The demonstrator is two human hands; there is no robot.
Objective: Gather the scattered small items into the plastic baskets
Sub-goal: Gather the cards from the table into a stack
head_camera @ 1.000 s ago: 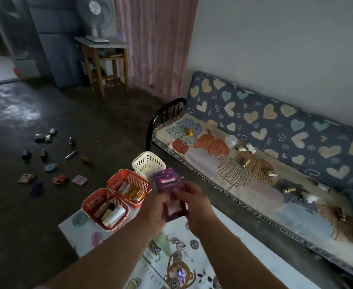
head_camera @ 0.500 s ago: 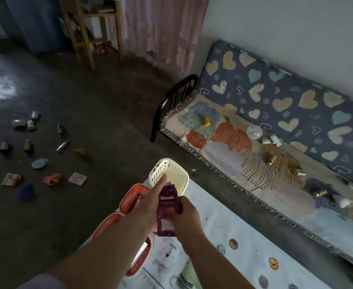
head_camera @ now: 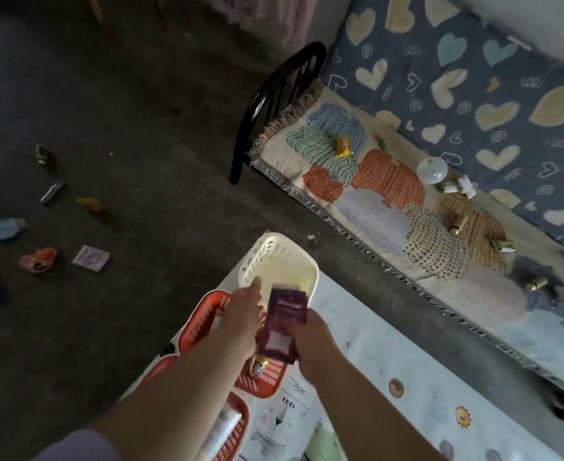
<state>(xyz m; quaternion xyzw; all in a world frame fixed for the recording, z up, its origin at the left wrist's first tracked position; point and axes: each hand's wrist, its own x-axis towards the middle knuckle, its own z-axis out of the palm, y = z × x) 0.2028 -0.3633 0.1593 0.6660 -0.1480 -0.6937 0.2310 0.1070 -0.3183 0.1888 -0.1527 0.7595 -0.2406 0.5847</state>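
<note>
We held a purple packet [head_camera: 285, 322] in front of us, just over the near rim of the cream plastic basket [head_camera: 279, 261], which sat empty on the printed play mat [head_camera: 407, 377]. Our right hand [head_camera: 308, 337] was closed on the packet's right edge, thumb across its face. Our left hand [head_camera: 244, 314] reached alongside the packet's left edge with the fingers stretched toward the cream basket; motion blur kept us from telling whether it actually gripped the packet or only touched it.

Below our left forearm lay an orange basket [head_camera: 204, 314] touching the cream one, with a gold-wrapped item [head_camera: 260, 364] showing in its near end. A second orange basket [head_camera: 237, 424] sat nearest to us and held a pale tube-like item [head_camera: 224, 427] (its label was too blurred to read).

On the dark floor [head_camera: 140, 161] to the left, well apart from the baskets, small things were scattered: a pink square sachet [head_camera: 91, 258], an orange and pink object [head_camera: 37, 259], a light blue object [head_camera: 6, 227], a silver stick [head_camera: 52, 191] and a yellowish piece [head_camera: 89, 204]. On the daybed [head_camera: 390, 194] to the right lay more: a yellow toy [head_camera: 342, 147], a clear round ball [head_camera: 433, 169], white bits [head_camera: 463, 186] and a gold cylinder [head_camera: 457, 226].
</note>
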